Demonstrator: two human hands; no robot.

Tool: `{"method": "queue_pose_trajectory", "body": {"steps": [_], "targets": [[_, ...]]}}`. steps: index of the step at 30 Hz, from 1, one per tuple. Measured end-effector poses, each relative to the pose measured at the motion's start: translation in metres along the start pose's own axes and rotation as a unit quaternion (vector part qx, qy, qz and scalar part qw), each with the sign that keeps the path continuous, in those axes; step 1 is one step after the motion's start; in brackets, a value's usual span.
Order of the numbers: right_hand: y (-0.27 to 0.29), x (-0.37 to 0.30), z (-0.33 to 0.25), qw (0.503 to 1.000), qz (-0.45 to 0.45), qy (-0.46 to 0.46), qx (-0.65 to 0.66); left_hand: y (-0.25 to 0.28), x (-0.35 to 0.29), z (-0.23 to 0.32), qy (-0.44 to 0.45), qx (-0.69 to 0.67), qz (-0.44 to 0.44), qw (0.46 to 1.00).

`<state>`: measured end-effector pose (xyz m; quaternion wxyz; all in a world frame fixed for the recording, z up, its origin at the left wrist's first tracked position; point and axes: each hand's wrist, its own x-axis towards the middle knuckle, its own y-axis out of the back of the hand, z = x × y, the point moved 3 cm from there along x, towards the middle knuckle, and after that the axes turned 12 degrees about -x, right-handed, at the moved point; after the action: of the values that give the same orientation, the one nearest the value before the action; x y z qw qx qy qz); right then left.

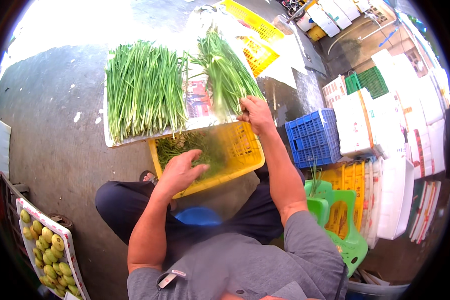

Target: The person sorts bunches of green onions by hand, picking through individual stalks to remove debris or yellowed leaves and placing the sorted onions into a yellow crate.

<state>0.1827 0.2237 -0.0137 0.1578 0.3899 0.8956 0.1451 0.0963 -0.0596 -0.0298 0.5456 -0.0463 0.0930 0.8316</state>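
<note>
A wide, even row of green chives [145, 92] lies on the left of a white foam board, pale root ends toward me. A looser bunch of chives [225, 75] lies slantwise on the right side. My right hand [256, 115] is closed at the root ends of that looser bunch, fingers pinched on the stems. My left hand [181, 172] hangs over a yellow plastic basket [250, 162] under the board's near edge, its fingers bent and apart with nothing seen in them. Green trimmings [177, 147] lie in the basket, partly blurred.
To my right stand a blue crate [312, 137], stacked white foam boxes [355, 122] and a green plastic chair [352, 240]. A tray of yellow-green fruit [50, 250] lies at lower left. More yellow crates [260, 55] lie beyond the board. A blue round object [198, 216] shows between my legs.
</note>
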Motion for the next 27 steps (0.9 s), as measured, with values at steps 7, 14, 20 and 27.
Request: {"method": "queue_pose_trajectory", "body": {"steps": [7, 14, 20, 27], "targets": [[-0.030, -0.044, 0.038, 0.995, 0.007, -0.079, 0.061, -0.004, 0.000, -0.001, -0.003, -0.008, 0.007, 1.000], [-0.016, -0.042, 0.045, 0.995, 0.050, -0.033, -0.078, -0.006, 0.003, -0.005, -0.014, 0.013, 0.008, 1.000], [0.002, -0.047, 0.042, 0.990, 0.143, 0.015, -0.001, -0.010, 0.005, 0.005, 0.020, -0.007, 0.012, 1.000], [-0.024, -0.106, 0.020, 0.962, 0.086, 0.002, 0.260, -0.015, 0.016, -0.010, -0.011, -0.095, 0.067, 0.993]]}}
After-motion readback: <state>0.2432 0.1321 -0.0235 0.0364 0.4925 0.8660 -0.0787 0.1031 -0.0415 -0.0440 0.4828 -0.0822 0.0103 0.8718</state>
